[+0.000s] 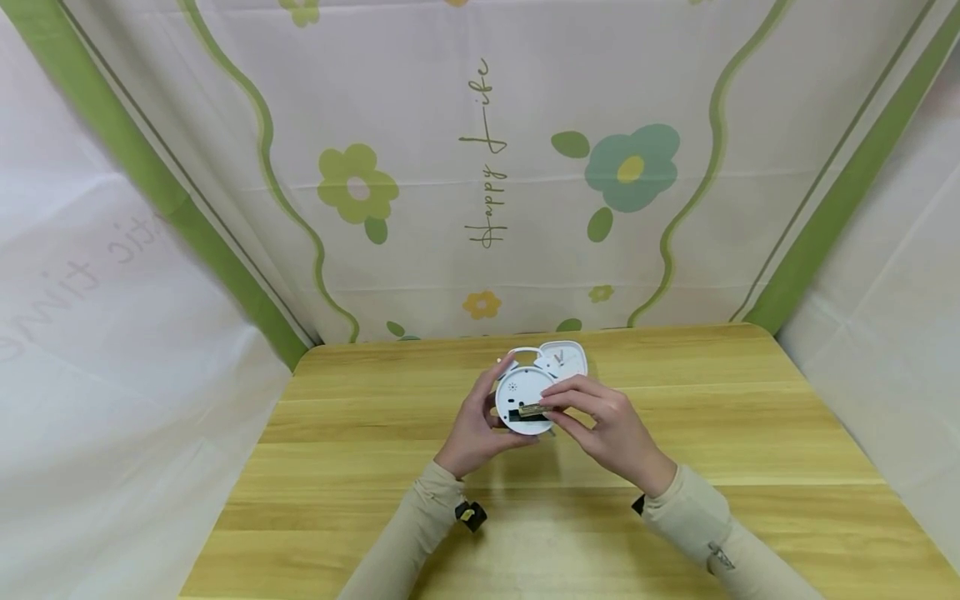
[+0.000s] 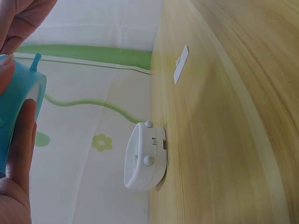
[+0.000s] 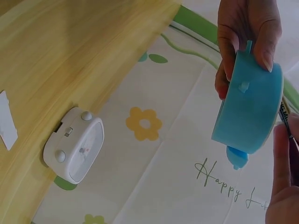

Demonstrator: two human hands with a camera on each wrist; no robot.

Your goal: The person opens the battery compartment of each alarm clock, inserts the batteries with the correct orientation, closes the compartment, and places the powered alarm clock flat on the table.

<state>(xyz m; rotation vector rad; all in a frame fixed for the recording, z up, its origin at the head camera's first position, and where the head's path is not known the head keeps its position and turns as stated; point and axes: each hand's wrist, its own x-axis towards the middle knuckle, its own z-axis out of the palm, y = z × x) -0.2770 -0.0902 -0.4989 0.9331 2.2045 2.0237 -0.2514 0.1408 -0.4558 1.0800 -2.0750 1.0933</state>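
Observation:
My left hand (image 1: pixel 480 429) grips a round twin-bell style alarm clock (image 1: pixel 525 383) by its sides, with its white back turned up toward me. Its light blue casing (image 3: pixel 250 102) shows in both wrist views. Low on the back, a dark battery compartment (image 1: pixel 515 416) lies uncovered. Between thumb and fingers, my right hand (image 1: pixel 603 417) pinches a gold and black battery (image 1: pixel 531 410) at that compartment, tilted over it. Whether the battery touches the slot I cannot tell. The clock's face is turned away from the head view.
Behind the held clock, a second white clock (image 1: pixel 572 358) with rounded corners stands on the wooden table (image 1: pixel 360 433). A small flat white piece, seemingly a cover (image 2: pixel 181 64), lies on the tabletop. Patterned curtains (image 1: pixel 420 275) enclose the table's back and sides.

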